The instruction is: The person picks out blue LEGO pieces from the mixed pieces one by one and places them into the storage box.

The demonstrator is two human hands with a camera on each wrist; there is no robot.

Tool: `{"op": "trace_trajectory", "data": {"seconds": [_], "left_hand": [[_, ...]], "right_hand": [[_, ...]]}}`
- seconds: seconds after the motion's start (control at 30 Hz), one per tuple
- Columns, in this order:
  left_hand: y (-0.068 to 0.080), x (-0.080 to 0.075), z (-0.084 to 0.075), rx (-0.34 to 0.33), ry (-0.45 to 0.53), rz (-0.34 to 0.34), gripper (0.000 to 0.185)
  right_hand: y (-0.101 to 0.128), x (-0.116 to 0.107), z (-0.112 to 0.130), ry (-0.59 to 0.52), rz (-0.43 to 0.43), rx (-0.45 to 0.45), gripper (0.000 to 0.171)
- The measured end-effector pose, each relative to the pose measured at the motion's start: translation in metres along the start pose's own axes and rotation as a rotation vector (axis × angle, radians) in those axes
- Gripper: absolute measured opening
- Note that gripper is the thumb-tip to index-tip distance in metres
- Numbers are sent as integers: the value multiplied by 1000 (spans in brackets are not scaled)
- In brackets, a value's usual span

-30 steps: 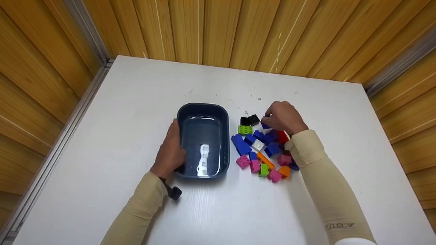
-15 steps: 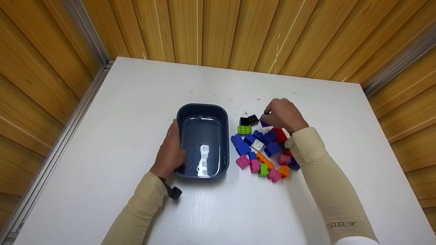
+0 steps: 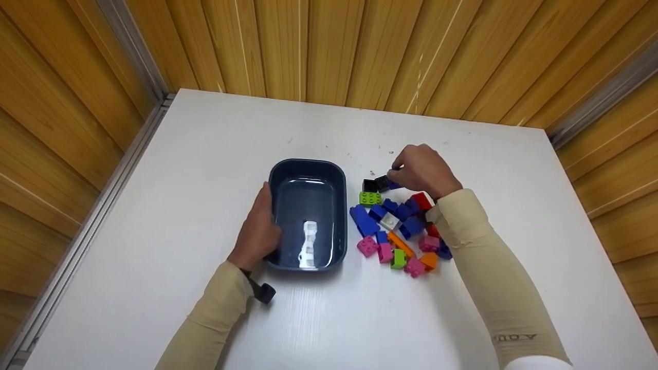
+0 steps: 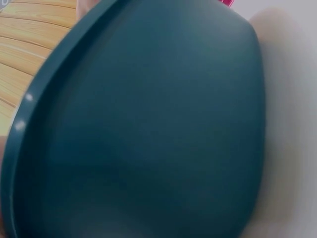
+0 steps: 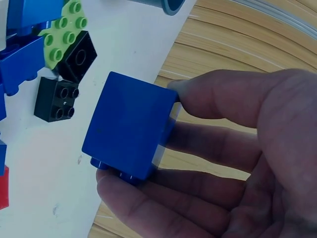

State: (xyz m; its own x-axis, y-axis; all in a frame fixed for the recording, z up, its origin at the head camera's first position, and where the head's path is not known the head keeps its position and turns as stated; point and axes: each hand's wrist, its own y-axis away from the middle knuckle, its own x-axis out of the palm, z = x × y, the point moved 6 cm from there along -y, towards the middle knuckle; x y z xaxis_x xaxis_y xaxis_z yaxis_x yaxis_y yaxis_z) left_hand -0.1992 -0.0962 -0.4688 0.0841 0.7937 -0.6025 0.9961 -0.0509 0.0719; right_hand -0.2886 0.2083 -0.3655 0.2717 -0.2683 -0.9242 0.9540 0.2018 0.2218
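The worktop [image 3: 180, 169] is white and smooth, with a few small dark specks near its far side, and it stands in a corner of walls made from yellow wooden slats [image 3: 329, 46]. On it a dark blue tub [image 3: 308, 213] lies with its long axis running away from the person, and light reflects from its bottom. The left hand [image 3: 257, 231] rests against the left side of the tub with relaxed fingers; in the left wrist view only the outer wall of the tub fills the picture, so the fingers are not visible there. To the right of the tub lies a heap of bricks [image 3: 398, 228] in blue, pink, orange, green, red, white and black. The right hand [image 3: 424, 169] is at the far end of this heap, just beside two black bricks [image 3: 376, 183], and its grip pinches a blue brick [image 5: 130, 124] between thumb and fingers. The brick is held above the worktop; its smooth side faces the wrist camera and its studs point toward the lower fingers. In the head view the hand hides nearly the whole brick.
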Motion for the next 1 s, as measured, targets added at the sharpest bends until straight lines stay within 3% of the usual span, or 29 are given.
{"op": "trace_trajectory", "data": {"seconds": [0.37,0.67,1.0], "left_hand": [[-2,0,1,24,29,-17,66],[-2,-2,3,-3,53,-20,63],[-2,-4,4,15,69,-39,60]], "right_hand": [[-1,-6,16,-6,-23,-47,29],[-5,-7,24,21,-17,-51,30],[-11,-7,39,46,-26,-78,28]]}}
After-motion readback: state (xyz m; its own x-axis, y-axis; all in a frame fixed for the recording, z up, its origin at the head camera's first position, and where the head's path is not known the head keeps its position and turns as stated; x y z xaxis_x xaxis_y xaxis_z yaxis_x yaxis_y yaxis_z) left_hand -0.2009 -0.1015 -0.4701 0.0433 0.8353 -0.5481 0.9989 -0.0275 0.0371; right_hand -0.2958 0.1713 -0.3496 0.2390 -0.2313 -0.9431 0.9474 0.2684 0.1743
